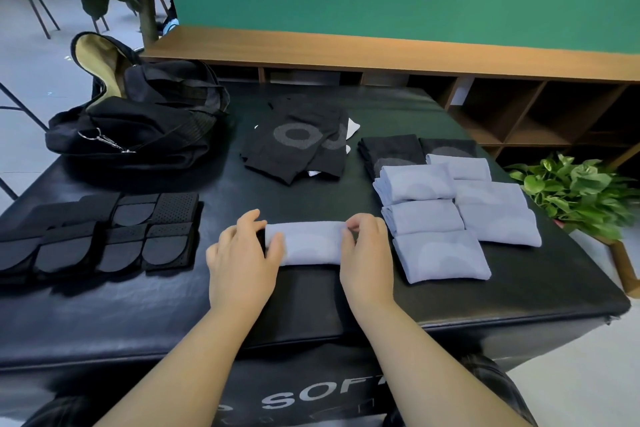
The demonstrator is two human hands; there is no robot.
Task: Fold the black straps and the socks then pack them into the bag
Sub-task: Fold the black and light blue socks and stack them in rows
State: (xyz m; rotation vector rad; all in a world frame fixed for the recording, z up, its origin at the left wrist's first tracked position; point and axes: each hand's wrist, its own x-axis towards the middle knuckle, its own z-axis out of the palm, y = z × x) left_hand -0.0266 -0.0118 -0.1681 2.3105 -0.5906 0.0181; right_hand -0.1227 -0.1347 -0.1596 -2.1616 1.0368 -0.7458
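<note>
A light blue sock lies folded on the black padded table in front of me. My left hand grips its left end, thumb on top. My right hand pinches its right end. Several folded blue socks are stacked in rows to the right. Black socks with grey rings lie in a loose pile at the centre back, and more folded black ones sit behind the blue stack. Folded black straps lie in rows at the left. The black bag stands open at the back left.
A wooden shelf unit and a green wall stand behind the table. A potted green plant sits off the table's right edge. A larger plant and chair legs stand at the far left on the floor.
</note>
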